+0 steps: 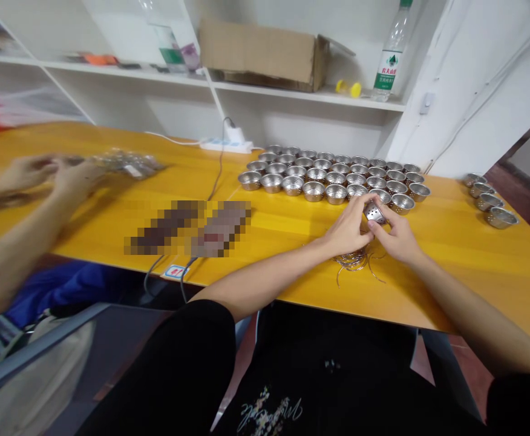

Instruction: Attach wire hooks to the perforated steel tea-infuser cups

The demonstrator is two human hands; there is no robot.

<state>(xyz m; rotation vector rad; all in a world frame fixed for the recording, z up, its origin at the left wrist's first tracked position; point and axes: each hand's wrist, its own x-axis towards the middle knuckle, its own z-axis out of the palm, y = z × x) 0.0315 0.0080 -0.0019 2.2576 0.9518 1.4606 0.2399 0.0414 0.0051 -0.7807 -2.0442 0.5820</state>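
Between my two hands I hold a small perforated metal cup (pixel 374 212), tipped on its side above the yellow table (pixel 283 272). My left hand (pixel 350 225) grips it from the left, fingers curled over its top. My right hand (pixel 397 231) pinches it from the right, thumb against the near side. Directly below lies a loose bunch of thin curved metal wires (pixel 353 260). Just beyond my hands stand rows of similar perforated metal cups (pixel 314 191), open side up.
Several more cups (pixel 501 218) line the table's right end. Two pixelated objects (pixel 222 230) with cables lie left of my arm. A co-worker's hands (pixel 60 175) work at the left near a clear bag (pixel 131 163). Behind are a power strip (pixel 226 145) and shelf with a cardboard box (pixel 260 54).
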